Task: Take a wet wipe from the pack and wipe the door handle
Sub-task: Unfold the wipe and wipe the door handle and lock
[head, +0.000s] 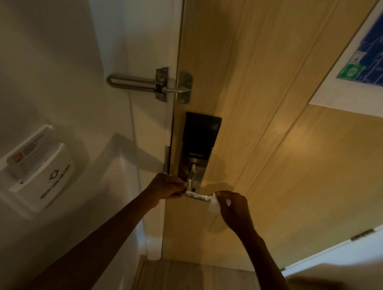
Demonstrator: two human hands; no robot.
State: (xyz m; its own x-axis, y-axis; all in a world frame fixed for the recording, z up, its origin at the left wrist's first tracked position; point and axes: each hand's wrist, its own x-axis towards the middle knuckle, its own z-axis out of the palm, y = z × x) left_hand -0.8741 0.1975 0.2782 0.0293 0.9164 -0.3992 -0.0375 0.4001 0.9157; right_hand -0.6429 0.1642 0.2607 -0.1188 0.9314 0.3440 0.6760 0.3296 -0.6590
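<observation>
White wet wipe sits pinched in our right hand at the free end of the metal door handle; our left hand grips the pivot end. We should wrap the lever and draw along it.

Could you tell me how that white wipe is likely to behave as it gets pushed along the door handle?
The wipe looks bunched in the right hand, so it is probably soft and floppy, moulding to the handle. It seems light, since fingertips alone hold it. On smooth metal it may slide easily; the left hand at the handle's base may be steadying it.
</observation>
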